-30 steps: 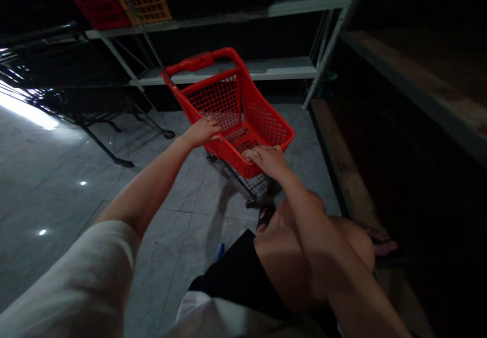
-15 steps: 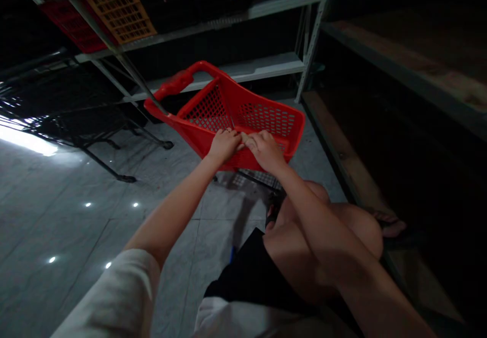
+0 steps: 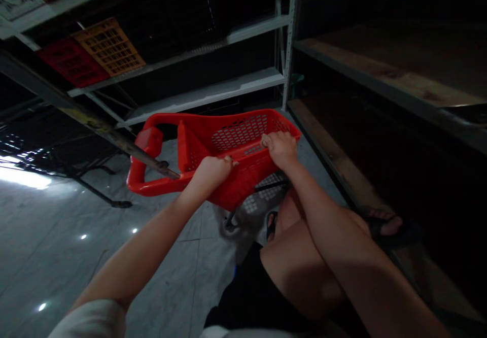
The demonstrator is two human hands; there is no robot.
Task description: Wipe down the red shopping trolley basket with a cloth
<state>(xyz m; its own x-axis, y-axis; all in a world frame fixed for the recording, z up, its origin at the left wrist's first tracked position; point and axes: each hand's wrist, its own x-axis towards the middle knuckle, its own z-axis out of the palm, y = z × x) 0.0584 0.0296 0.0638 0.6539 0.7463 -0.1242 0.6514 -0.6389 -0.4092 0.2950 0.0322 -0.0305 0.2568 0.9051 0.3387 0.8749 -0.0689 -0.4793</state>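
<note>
A red plastic shopping cart (image 3: 243, 186) with perforated walls stands in front of me, its handle loop (image 3: 152, 186) toward the left. My left hand (image 3: 216, 170) is closed over the near side rim, close to the handle end. Farther along that same rim, toward the front end, my right hand (image 3: 282, 147) is wrapped over the edge. Fingers of both hands curl to the inside of the basket and are partly hidden. No goods are visible in the part of the basket I can see.
A pole (image 3: 102, 132) slants down to the cart's rim at the left. White metal shelving (image 3: 243, 81) stands behind, with a yellow crate (image 3: 110, 46) and a red crate (image 3: 72, 61). Dark wooden shelves (image 3: 380, 66) line the right. A black frame with feet (image 3: 119, 204) stands left.
The cart has turned, its handle end swinging nearer and to the left. My hands, close together before, are now apart along the rim, the right one farther right. The view has also shifted.
</note>
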